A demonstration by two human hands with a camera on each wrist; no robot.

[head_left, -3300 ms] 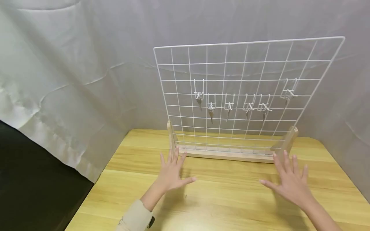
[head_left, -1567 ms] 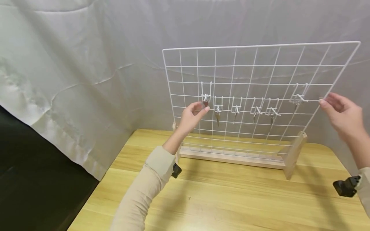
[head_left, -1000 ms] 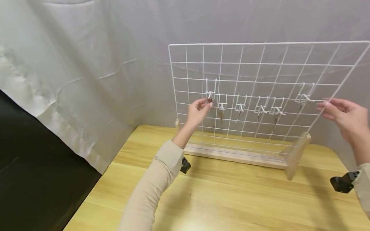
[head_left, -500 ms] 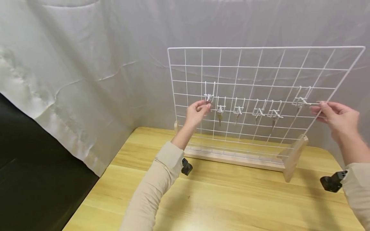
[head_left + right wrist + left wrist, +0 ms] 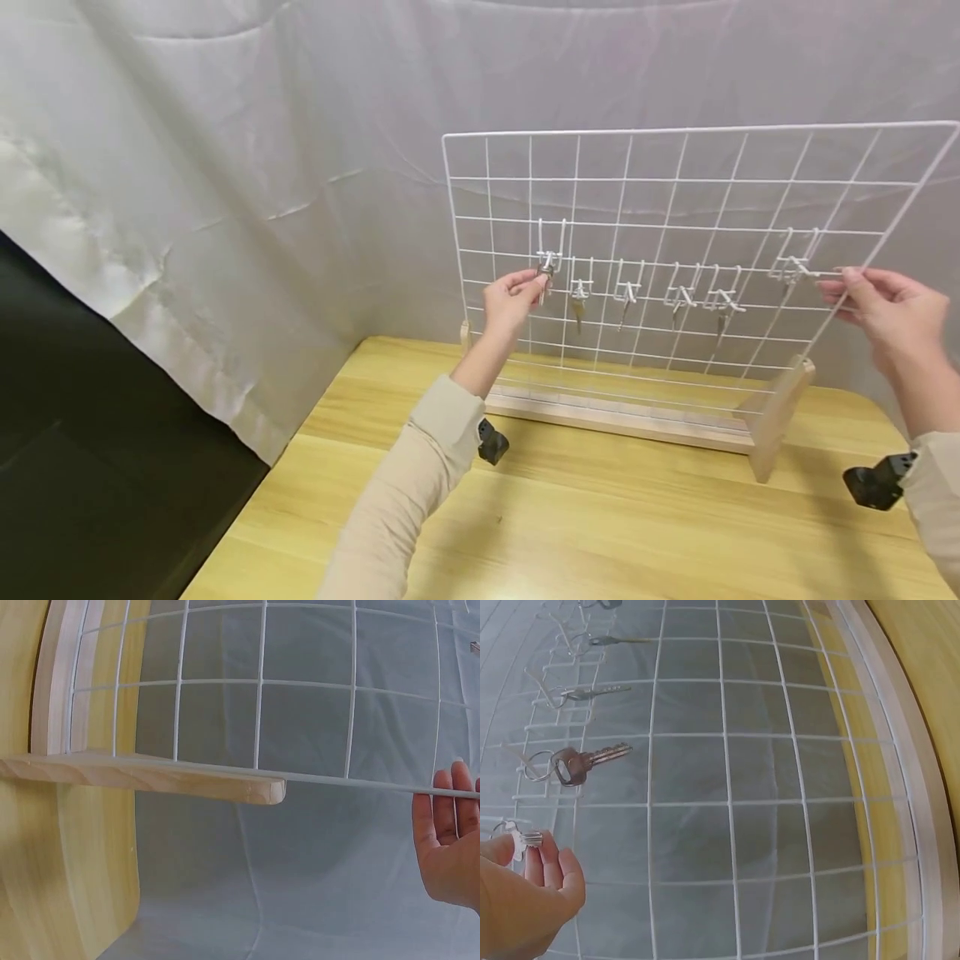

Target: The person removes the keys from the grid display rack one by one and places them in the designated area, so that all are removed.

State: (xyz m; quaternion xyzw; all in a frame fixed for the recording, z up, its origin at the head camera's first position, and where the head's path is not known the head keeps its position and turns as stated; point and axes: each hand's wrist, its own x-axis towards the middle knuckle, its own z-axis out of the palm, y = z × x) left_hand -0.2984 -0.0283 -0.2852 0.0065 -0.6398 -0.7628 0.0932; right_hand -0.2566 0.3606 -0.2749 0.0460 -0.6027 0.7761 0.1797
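Left hand (image 5: 510, 304), thumb and fingertips pinching a small silver metal key (image 5: 528, 840) at the leftmost white wire double-prong hook (image 5: 550, 257) (can't tell if its ring is off the prong). Right hand (image 5: 896, 312) grips the right side wire of the white rectangular metal grid panel (image 5: 687, 130), thumb in front, fingers behind. Next hook over: brownish metal key (image 5: 574, 766) on a round ring, just beside the left hand. 6 hooks on the panel in all. Panel upright in a pale wooden stand (image 5: 615, 419), on a yellow wood-grain table (image 5: 622, 517); grey cloth backdrop (image 5: 360, 83) behind.
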